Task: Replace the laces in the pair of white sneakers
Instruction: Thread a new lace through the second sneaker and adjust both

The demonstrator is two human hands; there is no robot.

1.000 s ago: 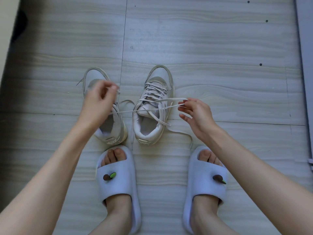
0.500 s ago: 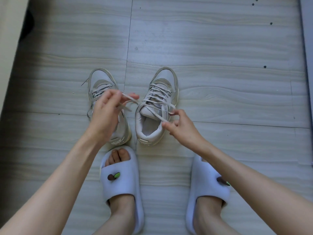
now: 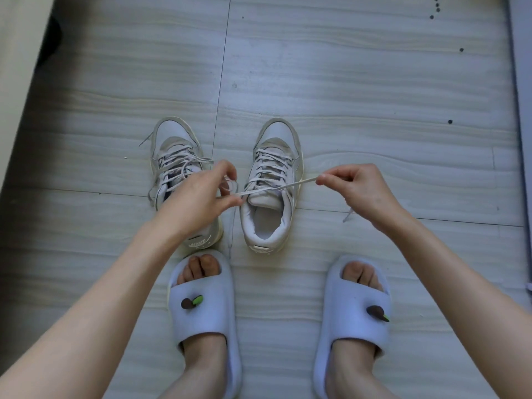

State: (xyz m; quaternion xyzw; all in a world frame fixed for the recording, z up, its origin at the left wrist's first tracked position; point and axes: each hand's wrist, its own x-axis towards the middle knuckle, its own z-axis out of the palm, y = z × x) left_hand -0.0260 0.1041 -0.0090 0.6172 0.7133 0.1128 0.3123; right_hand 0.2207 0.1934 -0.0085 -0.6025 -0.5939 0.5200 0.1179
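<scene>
From the head view I am looking down at the floor, where the two white sneakers are sitting side by side, toes pointing away. The left sneaker is partly covered by the left hand, whose fingers are pinching one end of the lace just beside the right sneaker. The right hand is pinching the other end out to the right, so the lace is stretching taut across that sneaker's tongue. Nearer me, both feet are resting in pale slippers.
</scene>
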